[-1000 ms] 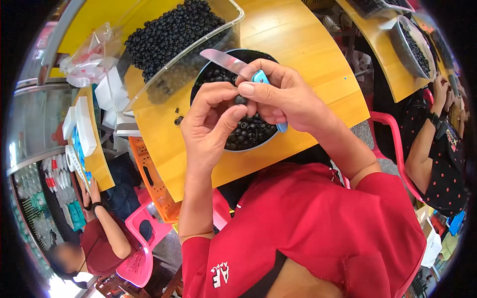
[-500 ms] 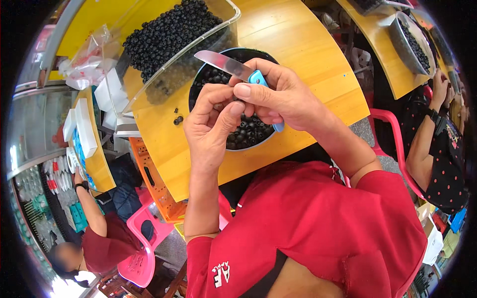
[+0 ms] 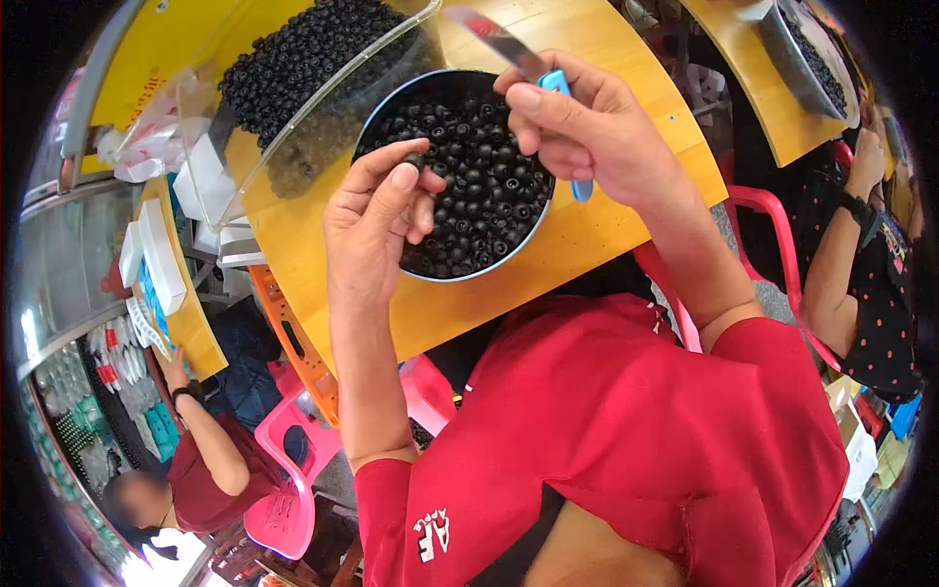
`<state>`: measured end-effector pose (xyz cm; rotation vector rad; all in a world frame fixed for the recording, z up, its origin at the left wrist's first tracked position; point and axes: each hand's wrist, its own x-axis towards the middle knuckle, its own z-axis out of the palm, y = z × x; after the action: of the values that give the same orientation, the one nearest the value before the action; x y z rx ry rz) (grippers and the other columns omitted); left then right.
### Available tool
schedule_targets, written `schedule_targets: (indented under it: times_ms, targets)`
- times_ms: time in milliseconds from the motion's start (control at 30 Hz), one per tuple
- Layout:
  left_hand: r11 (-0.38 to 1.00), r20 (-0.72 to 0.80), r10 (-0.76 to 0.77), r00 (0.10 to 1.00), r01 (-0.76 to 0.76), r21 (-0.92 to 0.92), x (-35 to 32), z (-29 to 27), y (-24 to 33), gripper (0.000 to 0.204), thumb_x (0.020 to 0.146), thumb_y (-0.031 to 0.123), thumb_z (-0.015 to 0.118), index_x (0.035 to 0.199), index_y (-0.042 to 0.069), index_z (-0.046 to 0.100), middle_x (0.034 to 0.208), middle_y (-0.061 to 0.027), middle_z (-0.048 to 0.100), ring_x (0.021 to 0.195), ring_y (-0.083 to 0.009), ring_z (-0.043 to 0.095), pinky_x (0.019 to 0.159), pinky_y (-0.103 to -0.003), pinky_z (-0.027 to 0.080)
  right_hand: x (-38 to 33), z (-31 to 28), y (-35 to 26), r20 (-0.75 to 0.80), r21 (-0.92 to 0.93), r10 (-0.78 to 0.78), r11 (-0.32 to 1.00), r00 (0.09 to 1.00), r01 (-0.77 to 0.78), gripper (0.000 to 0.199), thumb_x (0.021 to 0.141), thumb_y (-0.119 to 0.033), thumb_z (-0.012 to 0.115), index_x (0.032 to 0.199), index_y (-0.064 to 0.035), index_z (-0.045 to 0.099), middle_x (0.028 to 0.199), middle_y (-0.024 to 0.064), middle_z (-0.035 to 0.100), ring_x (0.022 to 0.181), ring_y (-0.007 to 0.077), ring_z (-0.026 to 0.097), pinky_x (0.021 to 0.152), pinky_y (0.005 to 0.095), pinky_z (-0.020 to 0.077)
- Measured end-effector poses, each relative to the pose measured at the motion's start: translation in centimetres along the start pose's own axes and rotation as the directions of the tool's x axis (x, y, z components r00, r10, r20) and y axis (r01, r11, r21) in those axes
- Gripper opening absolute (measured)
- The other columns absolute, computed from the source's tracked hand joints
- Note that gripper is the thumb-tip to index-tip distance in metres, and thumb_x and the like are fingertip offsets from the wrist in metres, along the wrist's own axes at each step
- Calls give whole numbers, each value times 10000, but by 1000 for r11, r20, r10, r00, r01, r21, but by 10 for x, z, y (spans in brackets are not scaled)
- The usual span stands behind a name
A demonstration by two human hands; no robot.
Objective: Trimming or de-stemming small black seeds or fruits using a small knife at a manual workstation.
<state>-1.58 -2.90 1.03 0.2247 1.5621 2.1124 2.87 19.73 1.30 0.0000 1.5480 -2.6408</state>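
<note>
My left hand (image 3: 377,205) pinches a small round black piece (image 3: 417,160) between thumb and fingertips, above the left part of a round bowl. My right hand (image 3: 582,117) is closed around the blue handle (image 3: 556,82) of a knife, whose metal blade (image 3: 504,41) points up and to the left, apart from the piece. Below both hands, the bowl (image 3: 460,280) with a light blue rim holds many small black round pieces (image 3: 474,191), some with a hole or dimple showing. It stands on a yellow wooden table (image 3: 602,245).
A clear plastic bin (image 3: 323,110) heaped with black pieces (image 3: 293,68) stands at the back left. An orange crate (image 3: 291,338) and a pink chair (image 3: 284,509) are at the left, near a seated person. At the right, another person sits by a second table with a basin (image 3: 797,73).
My hands have moved apart, the left one down-left with a black piece, the right one right with the knife. More of the bowl's contents shows between them.
</note>
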Motion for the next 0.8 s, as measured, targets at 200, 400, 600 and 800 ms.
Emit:
schedule_targets:
  times_ms: [200,400,600,800]
  targets:
    - [977,21,-13,1000,8,211,2,-1,2,222,931,118,565,1119,5,601,846,-111,660,522,-82,505,461,-189,385,-3,-14,-3,-34,-18,-38,999,999,38,208,943,-195,572,1078,-37,586,727,23,589,451,-13,362,390,145,269]
    - [991,115,-135,984,133,24,5,9,0,146,935,108,555,1054,25,547,847,-64,607,608,-65,518,488,-175,382,-5,-16,-3,-45,-25,-27,999,999,26,214,939,-202,577,1074,-37,591,728,19,587,454,-14,367,393,144,271]
    - [630,247,-49,968,-162,760,12,31,-10,189,860,118,638,1014,16,602,776,-28,528,683,-122,518,634,-268,439,-5,-15,-1,-43,-25,-19,1000,999,18,220,936,-208,581,1074,-37,582,718,15,583,452,-11,363,394,148,266]
    - [269,331,62,942,-335,903,16,43,-18,208,815,106,674,994,13,625,745,-80,547,656,-148,519,611,-287,433,-8,-11,-3,-14,-1,18,1000,1000,-18,218,925,-179,596,1083,-31,584,717,21,587,445,-5,355,395,155,265]
